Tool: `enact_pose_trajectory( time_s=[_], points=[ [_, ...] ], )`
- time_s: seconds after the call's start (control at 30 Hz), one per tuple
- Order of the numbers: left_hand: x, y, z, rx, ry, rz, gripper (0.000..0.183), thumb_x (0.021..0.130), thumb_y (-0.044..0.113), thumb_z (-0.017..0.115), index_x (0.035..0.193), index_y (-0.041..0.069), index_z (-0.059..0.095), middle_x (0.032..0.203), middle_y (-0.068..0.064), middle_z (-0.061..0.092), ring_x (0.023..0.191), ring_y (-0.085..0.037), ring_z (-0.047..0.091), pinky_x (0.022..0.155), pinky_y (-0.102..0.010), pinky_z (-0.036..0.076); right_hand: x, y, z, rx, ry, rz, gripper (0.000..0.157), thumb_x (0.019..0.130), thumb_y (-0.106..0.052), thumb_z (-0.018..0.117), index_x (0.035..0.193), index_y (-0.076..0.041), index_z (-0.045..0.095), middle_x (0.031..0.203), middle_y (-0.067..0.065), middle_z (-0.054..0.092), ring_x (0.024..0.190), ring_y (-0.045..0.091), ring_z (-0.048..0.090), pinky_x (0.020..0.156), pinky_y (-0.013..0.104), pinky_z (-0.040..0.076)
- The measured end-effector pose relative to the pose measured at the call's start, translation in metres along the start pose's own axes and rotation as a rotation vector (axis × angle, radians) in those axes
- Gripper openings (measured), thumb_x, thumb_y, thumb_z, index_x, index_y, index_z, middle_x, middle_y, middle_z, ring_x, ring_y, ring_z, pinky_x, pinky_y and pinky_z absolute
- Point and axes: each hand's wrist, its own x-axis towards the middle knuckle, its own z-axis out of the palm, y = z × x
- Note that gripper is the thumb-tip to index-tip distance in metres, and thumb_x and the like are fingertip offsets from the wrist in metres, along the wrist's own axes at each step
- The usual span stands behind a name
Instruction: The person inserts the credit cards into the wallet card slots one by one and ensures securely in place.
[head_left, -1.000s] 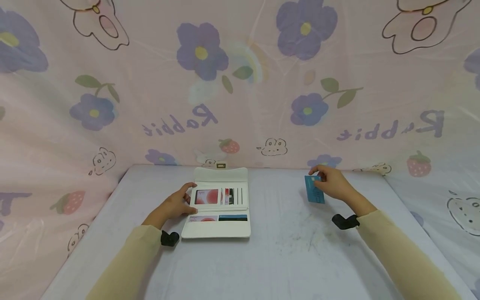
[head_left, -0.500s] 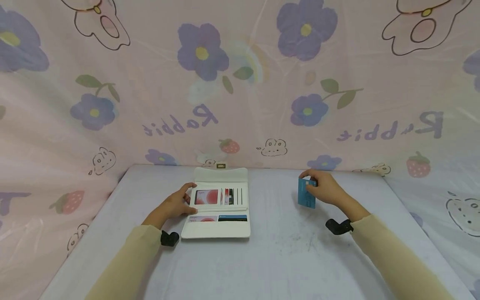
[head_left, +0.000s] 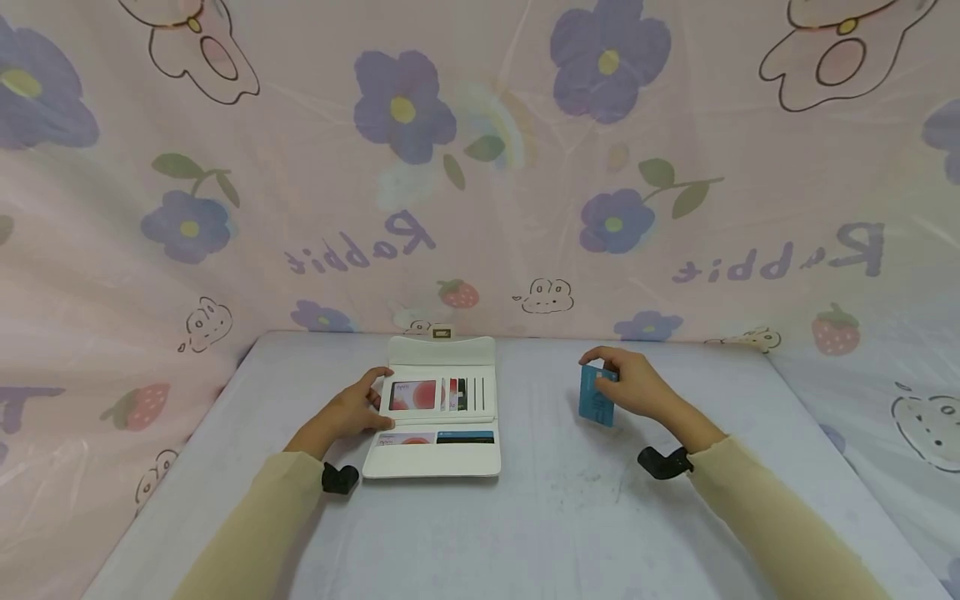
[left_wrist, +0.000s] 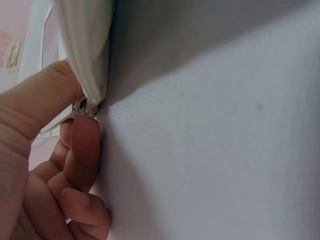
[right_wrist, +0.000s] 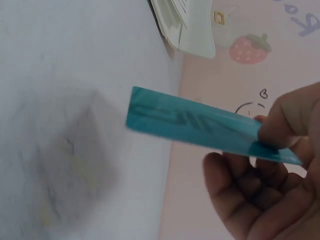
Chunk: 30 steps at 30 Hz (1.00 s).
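A white wallet (head_left: pixel 431 461) lies unfolded on the table, with several cards in its slots and clear window. My left hand (head_left: pixel 351 410) holds the wallet's left edge near the fold. In the left wrist view the thumb (left_wrist: pixel 42 95) lies against the wallet and the other fingers curl beside its edge. To the right, my right hand (head_left: pixel 636 385) pinches a blue card (head_left: pixel 595 398) by its upper part, above the table and apart from the wallet. The right wrist view shows the card (right_wrist: pixel 185 120) between thumb and fingers, its lower end free.
The table (head_left: pixel 525 533) has a white cover with dark smudges right of centre. Behind it hangs a pink curtain (head_left: pixel 517 200) printed with flowers and rabbits. A metal clasp (head_left: pixel 442 332) sits at the wallet's far flap. Black wrist mounts (head_left: pixel 664 462) stick out from the sleeves.
My right hand has moved left and slightly nearer with the blue card, toward the wallet. The left hand and the wallet have stayed in place.
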Motion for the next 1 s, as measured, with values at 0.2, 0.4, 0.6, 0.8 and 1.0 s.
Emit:
enact_pose_trajectory(
  time_s=[0.2, 0.4, 0.6, 0.8, 1.0],
  points=[
    [-0.001, 0.001, -0.001, 0.008, -0.001, 0.001, 0.087, 0.075, 0.022, 0.083, 0.145, 0.026, 0.031, 0.104, -0.007, 0.052, 0.083, -0.02, 0.049, 0.07, -0.03, 0.039, 0.001, -0.007, 0.007, 0.016, 0.098, -0.045, 0.034, 0.087, -0.007, 0.055, 0.118, -0.02, 0.062, 0.063, -0.001, 0.041, 0.051, 0.011, 0.035, 0.049, 0.024, 0.032],
    [-0.001, 0.001, -0.002, 0.014, -0.003, 0.006, 0.088, 0.074, 0.022, 0.083, 0.145, 0.026, 0.031, 0.104, -0.007, 0.053, 0.083, -0.02, 0.049, 0.071, -0.031, 0.039, 0.005, -0.012, 0.013, 0.077, 0.154, -0.051, 0.035, 0.087, -0.004, 0.056, 0.119, -0.018, 0.061, 0.071, 0.003, 0.05, 0.054, 0.011, 0.038, 0.047, 0.024, 0.034],
    [0.0, -0.001, -0.003, 0.014, -0.002, 0.003, 0.088, 0.074, 0.023, 0.084, 0.145, 0.026, 0.032, 0.104, -0.006, 0.054, 0.085, -0.02, 0.049, 0.071, -0.032, 0.037, 0.009, -0.018, 0.02, 0.143, 0.156, -0.051, 0.036, 0.086, -0.002, 0.055, 0.12, -0.013, 0.06, 0.085, 0.01, 0.063, 0.058, 0.014, 0.048, 0.046, 0.025, 0.037],
    [0.0, -0.002, -0.002, -0.006, -0.007, 0.026, 0.087, 0.074, 0.021, 0.084, 0.145, 0.024, 0.033, 0.1, -0.007, 0.054, 0.082, -0.02, 0.048, 0.069, -0.03, 0.038, 0.013, -0.024, 0.028, 0.228, 0.141, -0.034, 0.035, 0.086, -0.001, 0.056, 0.119, -0.008, 0.059, 0.086, 0.012, 0.064, 0.062, 0.017, 0.055, 0.051, 0.026, 0.045],
    [-0.001, -0.002, -0.002, -0.036, -0.007, 0.048, 0.088, 0.074, 0.019, 0.084, 0.146, 0.021, 0.034, 0.105, -0.01, 0.053, 0.082, -0.019, 0.05, 0.067, -0.027, 0.042, 0.017, -0.032, 0.035, 0.278, 0.137, -0.04, 0.034, 0.085, 0.0, 0.058, 0.119, -0.003, 0.058, 0.081, 0.011, 0.063, 0.053, 0.012, 0.05, 0.051, 0.026, 0.048]
  ],
)
